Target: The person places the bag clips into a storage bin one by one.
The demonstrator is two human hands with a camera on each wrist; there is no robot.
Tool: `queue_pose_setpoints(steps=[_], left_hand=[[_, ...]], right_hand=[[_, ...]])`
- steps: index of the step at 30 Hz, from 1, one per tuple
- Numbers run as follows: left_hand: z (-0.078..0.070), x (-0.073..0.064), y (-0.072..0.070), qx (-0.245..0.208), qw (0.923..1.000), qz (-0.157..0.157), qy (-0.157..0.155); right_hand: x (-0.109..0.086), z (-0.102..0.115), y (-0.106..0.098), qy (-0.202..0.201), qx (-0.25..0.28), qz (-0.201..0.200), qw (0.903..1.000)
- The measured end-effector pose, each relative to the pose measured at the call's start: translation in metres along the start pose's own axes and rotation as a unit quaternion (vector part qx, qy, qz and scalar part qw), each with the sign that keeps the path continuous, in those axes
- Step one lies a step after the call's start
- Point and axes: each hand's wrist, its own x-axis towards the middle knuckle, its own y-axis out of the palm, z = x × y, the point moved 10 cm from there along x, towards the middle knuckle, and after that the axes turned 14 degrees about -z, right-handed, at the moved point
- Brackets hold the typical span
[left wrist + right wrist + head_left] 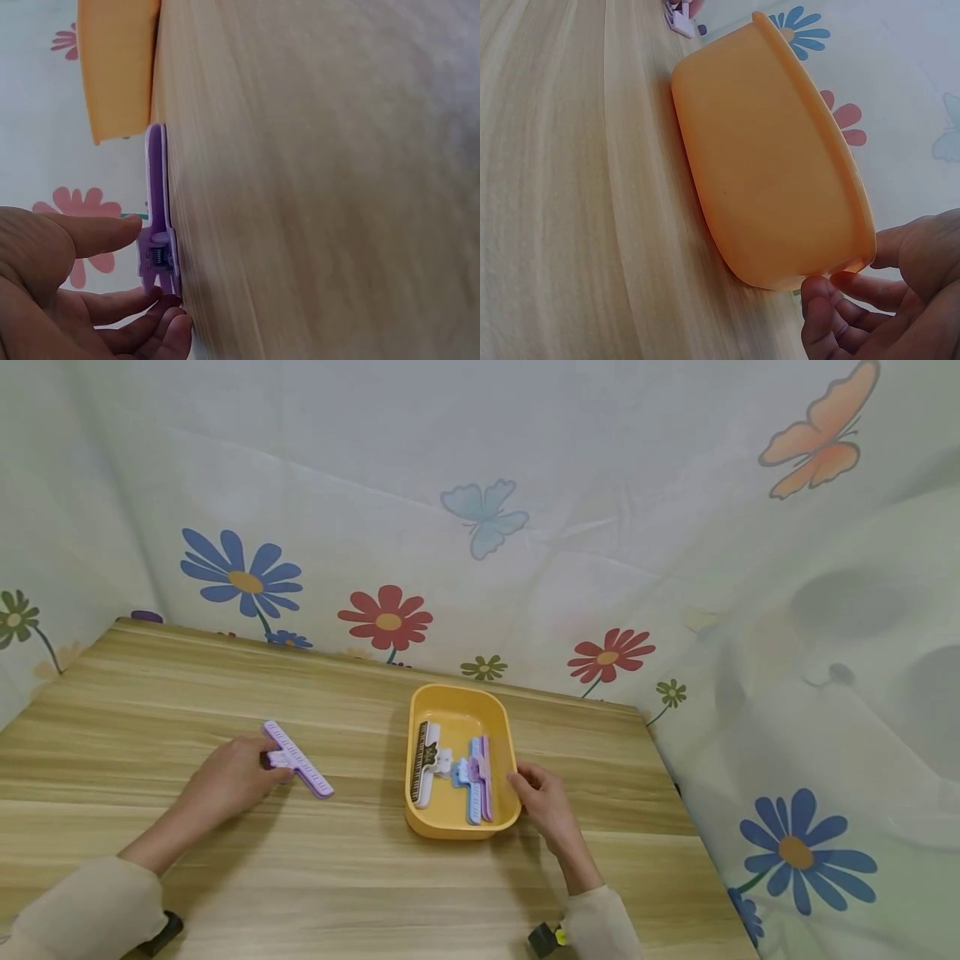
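Note:
My left hand (pixel 234 777) pinches the handle of a light purple bag clip (pixel 300 758) at the left of the wooden table. In the left wrist view this purple clip (pixel 157 195) stands side-on, its spring showing, right at the table surface, with thumb and fingers about its handle. My right hand (pixel 546 800) grips the right rim of a yellow plastic bin (pixel 448 832), thumb over the edge and fingers against the outer wall. Inside the bin lie a black clip (pixel 420 764), a white clip (pixel 429 777), a blue clip (pixel 475 802) and a purple clip (pixel 486 793).
The wood-grain table (pixel 337 885) meets a pale fabric backdrop (pixel 337 502) printed with flowers and butterflies along its back and right edges. A small dark purple object (pixel 147 616) shows at the far left corner.

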Motion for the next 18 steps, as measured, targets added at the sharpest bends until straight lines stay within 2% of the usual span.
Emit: queue_pose_setpoints(steps=[18], left_hand=[[-0.0032, -0.0008, -0.0009, 0.015, 0.9997, -0.017, 0.008]], right_hand=[[-0.0009, -0.0017, -0.0023, 0.001, -0.004, -0.012, 0.9999]])
